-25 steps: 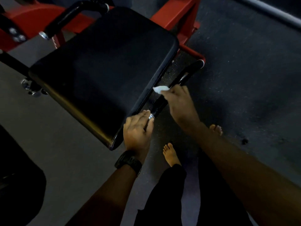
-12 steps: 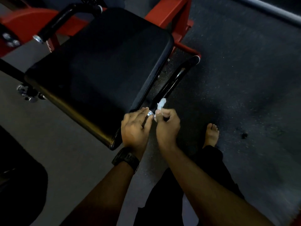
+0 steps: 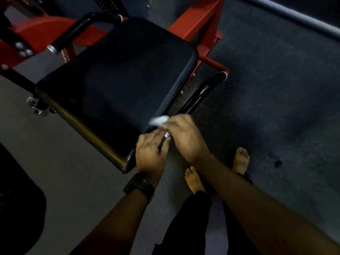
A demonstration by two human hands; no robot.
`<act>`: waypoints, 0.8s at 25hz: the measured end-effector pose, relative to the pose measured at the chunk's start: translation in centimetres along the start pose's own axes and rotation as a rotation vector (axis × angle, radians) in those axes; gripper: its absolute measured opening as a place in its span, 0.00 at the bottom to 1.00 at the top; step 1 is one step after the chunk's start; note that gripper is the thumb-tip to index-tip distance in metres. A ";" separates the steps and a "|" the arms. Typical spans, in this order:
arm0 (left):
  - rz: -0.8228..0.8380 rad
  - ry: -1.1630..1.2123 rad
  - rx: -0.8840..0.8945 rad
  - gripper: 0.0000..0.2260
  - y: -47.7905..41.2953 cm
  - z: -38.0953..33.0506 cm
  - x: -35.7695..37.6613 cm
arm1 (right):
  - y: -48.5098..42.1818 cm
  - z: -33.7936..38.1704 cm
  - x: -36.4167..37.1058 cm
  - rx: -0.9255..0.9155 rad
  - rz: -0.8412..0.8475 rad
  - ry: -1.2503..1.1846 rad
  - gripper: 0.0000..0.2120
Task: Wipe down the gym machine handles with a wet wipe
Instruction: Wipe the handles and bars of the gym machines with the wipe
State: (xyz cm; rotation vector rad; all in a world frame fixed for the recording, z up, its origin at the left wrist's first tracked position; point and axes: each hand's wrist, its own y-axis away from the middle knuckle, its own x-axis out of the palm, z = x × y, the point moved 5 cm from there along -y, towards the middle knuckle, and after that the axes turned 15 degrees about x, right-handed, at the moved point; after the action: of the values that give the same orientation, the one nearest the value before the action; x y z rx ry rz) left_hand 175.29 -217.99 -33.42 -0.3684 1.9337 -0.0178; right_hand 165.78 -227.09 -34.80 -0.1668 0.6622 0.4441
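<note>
Beside the seat, hands clasp handle and wipe.

Motion-blurred wet wipe; handle near end hidden.
</note>
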 end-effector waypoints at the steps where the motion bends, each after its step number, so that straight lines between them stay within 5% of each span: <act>1: -0.002 -0.006 -0.001 0.12 0.0 -0.1 -0.1 | -0.5 0.3 0.1 -0.193 0.150 0.159 0.16; 3: -0.009 -0.011 -0.019 0.12 -0.1 -0.1 -0.1 | -2.7 -1.0 -0.9 -0.211 0.333 0.338 0.20; 5: -0.003 0.005 -0.049 0.13 0.0 -0.1 -0.1 | -5.4 -2.3 -3.0 -0.065 0.276 0.377 0.20; 10: 0.064 -0.010 -0.041 0.17 -0.3 0.1 0.4 | -6.8 -2.3 -2.9 -0.278 0.448 0.555 0.22; 13: 0.102 -0.007 -0.029 0.19 -0.8 0.3 0.6 | -7.6 -2.0 -3.1 -0.154 0.428 0.488 0.15; 15: 0.104 -0.001 -0.008 0.19 -1.3 0.5 0.7 | -6.1 -1.2 -2.5 -0.328 0.494 0.535 0.19; 20: 0.114 -0.018 0.054 0.19 -1.9 1.1 1.1 | -7.3 -3.2 -4.2 -0.080 0.347 0.485 0.23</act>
State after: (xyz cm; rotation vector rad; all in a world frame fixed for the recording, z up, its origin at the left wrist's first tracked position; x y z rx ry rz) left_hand 176.36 -219.91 -34.49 -0.2209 1.9300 0.0077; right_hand 164.35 -235.98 -34.64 -0.2402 1.1583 0.7766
